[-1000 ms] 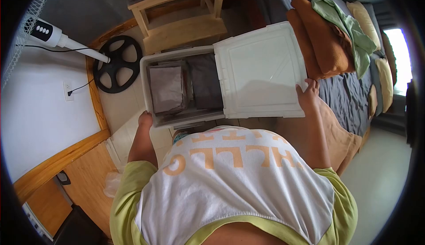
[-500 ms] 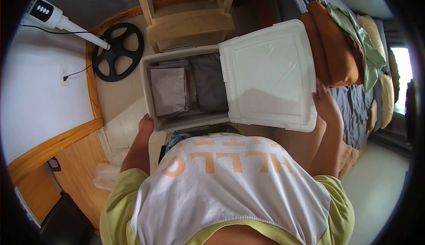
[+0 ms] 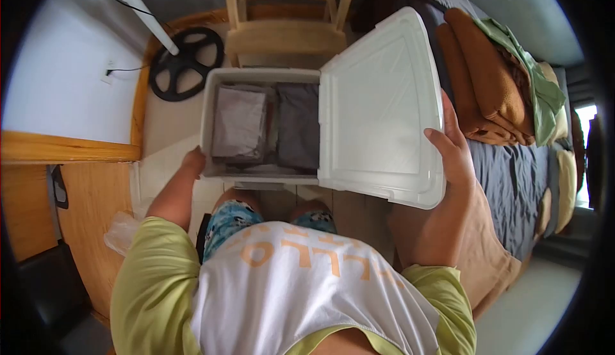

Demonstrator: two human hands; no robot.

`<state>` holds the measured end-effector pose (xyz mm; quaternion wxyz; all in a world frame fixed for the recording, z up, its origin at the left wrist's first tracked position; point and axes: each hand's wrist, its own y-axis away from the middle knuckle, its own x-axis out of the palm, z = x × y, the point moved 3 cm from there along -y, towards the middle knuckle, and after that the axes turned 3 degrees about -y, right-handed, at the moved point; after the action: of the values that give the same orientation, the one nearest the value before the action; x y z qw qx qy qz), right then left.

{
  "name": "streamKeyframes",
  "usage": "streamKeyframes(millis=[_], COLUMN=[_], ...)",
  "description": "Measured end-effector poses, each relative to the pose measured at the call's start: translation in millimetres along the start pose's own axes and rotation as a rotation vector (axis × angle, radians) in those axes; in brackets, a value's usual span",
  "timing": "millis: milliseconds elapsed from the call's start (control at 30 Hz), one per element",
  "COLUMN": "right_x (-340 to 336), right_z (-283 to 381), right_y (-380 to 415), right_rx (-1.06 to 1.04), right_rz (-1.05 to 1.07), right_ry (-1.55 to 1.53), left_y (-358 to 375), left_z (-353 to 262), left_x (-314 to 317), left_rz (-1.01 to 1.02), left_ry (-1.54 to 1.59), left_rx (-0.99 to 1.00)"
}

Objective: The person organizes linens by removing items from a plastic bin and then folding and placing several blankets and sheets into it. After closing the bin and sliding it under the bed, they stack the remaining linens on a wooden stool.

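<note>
My right hand (image 3: 451,153) grips the lid (image 3: 378,108) at 3 o'clock, tilting it clear, while my left hand (image 3: 192,161), fingers curled, steadies the bin (image 3: 206,108).

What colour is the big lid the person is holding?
White. The lid, held by the right hand, shows best in the head view.

A bin (image 3: 208,105) sits on the floor in front of the person, with two stacks of folded cloth side by side in it: one stack (image 3: 238,123) to the left, the other (image 3: 298,126) to its right. The lid (image 3: 378,111) stands over the bin's right end, tilted up. The left hand (image 3: 192,161) is at the bin's near left corner; the right hand (image 3: 451,147) is on the lid's right edge. Behind the bin stands a stool (image 3: 288,15), with a fan base (image 3: 186,63) to its left. To the right lies a bed (image 3: 512,169) with folded blankets (image 3: 480,79) on it.
</note>
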<state>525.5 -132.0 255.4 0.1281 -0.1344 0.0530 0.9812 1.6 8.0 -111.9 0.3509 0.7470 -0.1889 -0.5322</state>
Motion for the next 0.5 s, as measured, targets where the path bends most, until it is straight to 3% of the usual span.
streamKeyframes(millis=[67,133,200,233,500], right_x=[3.4,0.9,0.6,2.7,60.1], right_z=[-2.3,-11.3,-12.5,-9.9,10.7], right_y=[2.8,2.2,3.1,3.7,-0.2], right_rx=[0.101,0.031,0.005,0.012,0.011], right_rz=[-0.022,-0.028,-0.039,-0.05,-0.063], right_ry=[-0.315,-0.35,-0.305,-0.258,-0.23], left_y=[-2.7,-8.1,-22.0,8.6,42.5], left_z=[0.5,1.5,8.5,-7.9,-19.0], left_x=[6.5,10.0,14.7,2.4,-8.6], left_rz=[-0.062,-0.129,-0.216,-0.196,-0.209], left_ry=[-0.071,-0.22,-0.401,-0.398,-0.459], left_rx=[-0.029,0.021,0.09,0.074,0.144])
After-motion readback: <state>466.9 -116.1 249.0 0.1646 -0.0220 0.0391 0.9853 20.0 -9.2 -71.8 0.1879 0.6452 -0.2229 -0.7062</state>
